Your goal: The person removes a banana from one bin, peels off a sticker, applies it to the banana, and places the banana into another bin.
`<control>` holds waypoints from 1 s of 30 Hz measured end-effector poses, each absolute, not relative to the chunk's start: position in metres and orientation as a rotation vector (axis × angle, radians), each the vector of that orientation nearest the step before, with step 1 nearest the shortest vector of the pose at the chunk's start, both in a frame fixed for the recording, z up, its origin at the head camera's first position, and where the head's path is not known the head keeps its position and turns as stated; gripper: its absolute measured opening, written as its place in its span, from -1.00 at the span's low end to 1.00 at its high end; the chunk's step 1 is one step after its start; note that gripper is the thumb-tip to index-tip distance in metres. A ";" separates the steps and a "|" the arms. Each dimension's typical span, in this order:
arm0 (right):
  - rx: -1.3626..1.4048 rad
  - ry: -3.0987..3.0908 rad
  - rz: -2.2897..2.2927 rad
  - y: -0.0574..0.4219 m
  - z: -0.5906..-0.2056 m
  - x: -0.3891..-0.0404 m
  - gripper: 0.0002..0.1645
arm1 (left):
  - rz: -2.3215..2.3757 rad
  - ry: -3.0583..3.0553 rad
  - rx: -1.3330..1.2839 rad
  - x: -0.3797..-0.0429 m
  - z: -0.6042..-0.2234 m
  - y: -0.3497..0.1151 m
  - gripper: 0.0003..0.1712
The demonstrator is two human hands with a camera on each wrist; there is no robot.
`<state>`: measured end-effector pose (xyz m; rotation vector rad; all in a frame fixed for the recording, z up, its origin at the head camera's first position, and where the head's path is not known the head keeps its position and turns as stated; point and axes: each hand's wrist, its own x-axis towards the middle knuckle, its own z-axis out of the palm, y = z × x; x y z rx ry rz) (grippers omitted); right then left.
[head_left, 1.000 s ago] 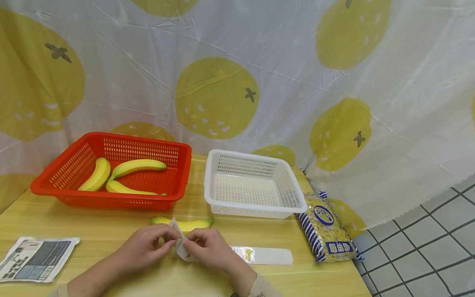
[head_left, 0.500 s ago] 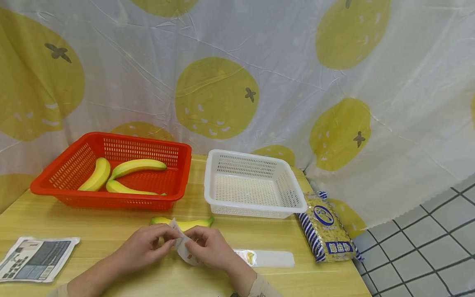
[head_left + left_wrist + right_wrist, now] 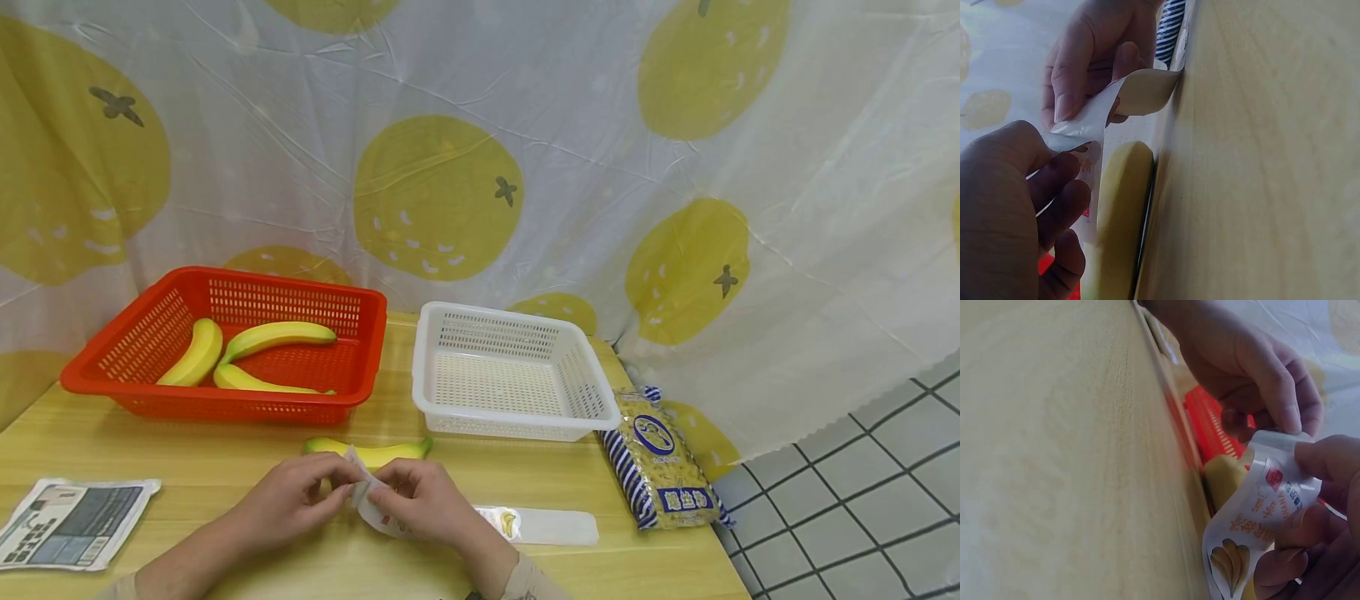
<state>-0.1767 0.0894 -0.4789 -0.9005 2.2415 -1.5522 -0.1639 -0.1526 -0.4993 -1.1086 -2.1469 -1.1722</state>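
Note:
A white strip of banana labels [image 3: 558, 527], printed with bananas and orange lettering, runs from between the two hands to the right along the table. My left hand [image 3: 300, 496] pinches its near end between thumb and forefinger. Right beside it, my right hand [image 3: 431, 500] pinches the same strip with thumb and fingertips. The label's printed face [image 3: 1254, 512] shows in the right wrist view; the left wrist view shows the strip's plain back [image 3: 1144, 90] curling. Just beyond the fingers, a yellow banana [image 3: 375, 454] with green tips lies on the table, partly covered by the strip's raised corner.
A red basket [image 3: 247, 406] holding 3 bananas stands at the back left. To its right is a white basket [image 3: 517, 427]. A bag of noodles [image 3: 667, 467] lies at the right table edge, a flat printed packet [image 3: 78, 523] at the left.
The strip's far right end has slid slightly right and toward the table's front. Both hands keep nearly the same place and grip.

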 end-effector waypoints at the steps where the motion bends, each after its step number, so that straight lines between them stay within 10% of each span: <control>1: -0.902 2.247 -1.549 0.089 -0.479 -0.177 -0.78 | -1.170 -2.149 -1.107 -0.164 -0.499 -0.153 -0.47; 30: -0.894 2.308 -1.527 0.090 -0.478 -0.176 -0.83 | -1.171 -2.233 -1.103 -0.164 -0.496 -0.154 -0.54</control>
